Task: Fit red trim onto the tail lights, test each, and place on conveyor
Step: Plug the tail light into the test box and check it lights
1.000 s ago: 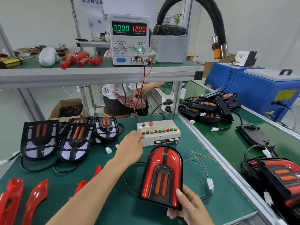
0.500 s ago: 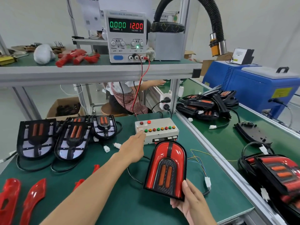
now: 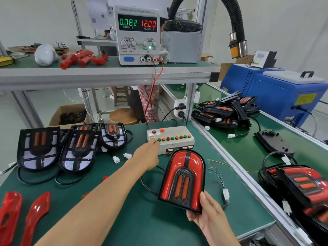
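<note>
Left hand's fingertips (image 3: pixel 156 141) behind its knuckles; red trim pieces (image 3: pixel 10 217) cut off at left edge.

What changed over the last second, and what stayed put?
The left hand reached forward from beside the white button-studded test box onto its button row; the power supply current rose from 0.000 to 0.082. The right hand still holds the red-trimmed black tail light upright.

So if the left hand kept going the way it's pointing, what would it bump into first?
The left hand points at the white control box with coloured buttons. Its fingertips already look to be at the box's left end, near the green button, so it would meet the box at once, though exact contact is hard to judge.
</note>
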`<action>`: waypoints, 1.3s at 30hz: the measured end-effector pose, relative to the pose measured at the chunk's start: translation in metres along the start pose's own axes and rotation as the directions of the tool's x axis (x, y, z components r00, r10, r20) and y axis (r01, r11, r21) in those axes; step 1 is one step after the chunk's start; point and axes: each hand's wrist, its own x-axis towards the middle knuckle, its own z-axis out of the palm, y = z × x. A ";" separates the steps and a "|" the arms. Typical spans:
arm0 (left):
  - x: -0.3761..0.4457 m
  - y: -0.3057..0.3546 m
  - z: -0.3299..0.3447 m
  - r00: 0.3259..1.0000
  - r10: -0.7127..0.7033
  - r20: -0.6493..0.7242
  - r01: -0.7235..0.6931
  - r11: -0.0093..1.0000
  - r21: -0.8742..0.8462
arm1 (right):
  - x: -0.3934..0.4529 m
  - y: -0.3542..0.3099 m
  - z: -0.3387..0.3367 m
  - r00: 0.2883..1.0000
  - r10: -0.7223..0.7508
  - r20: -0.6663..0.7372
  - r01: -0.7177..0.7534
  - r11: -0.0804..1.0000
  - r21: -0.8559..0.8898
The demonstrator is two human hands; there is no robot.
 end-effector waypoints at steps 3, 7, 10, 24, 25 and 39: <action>0.000 0.002 0.001 1.000 0.003 0.010 -0.003 1.000 0.008 | 0.000 0.000 0.001 1.000 0.001 -0.011 -0.001 1.000 0.012; 0.002 0.000 0.000 1.000 0.006 0.017 -0.007 0.999 0.044 | 0.001 0.001 0.002 1.000 0.004 -0.029 -0.004 1.000 0.026; 0.004 -0.001 0.000 1.000 0.011 0.014 -0.012 0.999 0.041 | 0.001 0.000 0.001 0.999 0.014 -0.031 -0.013 0.999 0.043; 0.023 0.007 -0.004 0.998 -0.032 0.059 0.028 0.997 0.068 | 0.001 -0.005 0.005 0.999 0.031 -0.044 -0.028 0.998 0.062; 0.023 0.008 -0.004 0.998 -0.035 0.056 0.031 0.997 0.069 | 0.002 -0.006 0.006 0.998 0.034 -0.056 -0.030 0.998 0.062; 0.024 0.010 -0.004 0.997 -0.023 0.075 0.018 0.998 0.062 | 0.003 -0.003 0.005 0.996 0.029 -0.079 -0.025 0.999 0.047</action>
